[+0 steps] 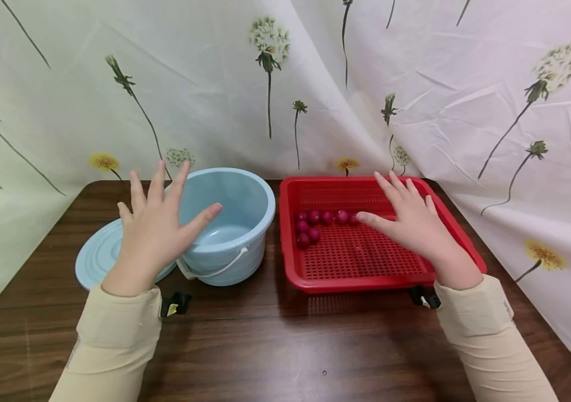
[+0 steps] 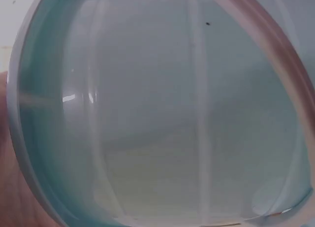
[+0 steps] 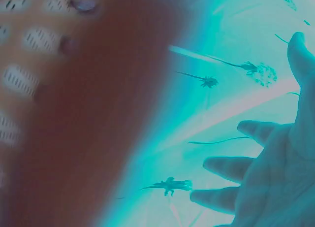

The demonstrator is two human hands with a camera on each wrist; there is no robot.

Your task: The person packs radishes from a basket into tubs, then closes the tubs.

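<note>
My left hand (image 1: 152, 237) is held up in the head view with its fingers spread wide and nothing in it. It overlaps the left side of a light blue bucket (image 1: 232, 262), which stands upright with its white handle (image 1: 225, 272) hanging down in front. A round light blue lid (image 1: 95, 261) lies on the table to the left, partly hidden by that hand. My right hand (image 1: 416, 226), fingers also spread, hovers over the right part of a red perforated basket (image 1: 310, 283). Several small dark pink balls (image 1: 313, 217) sit in the basket's left and back part.
Everything stands on a dark brown wooden table (image 1: 275, 340). Behind it hangs a white cloth (image 1: 205, 84) printed with dandelions, which also runs along both sides. A black wrist mount (image 1: 176, 304) shows at the left sleeve. The bucket's wall (image 2: 147, 109) fills the left wrist view.
</note>
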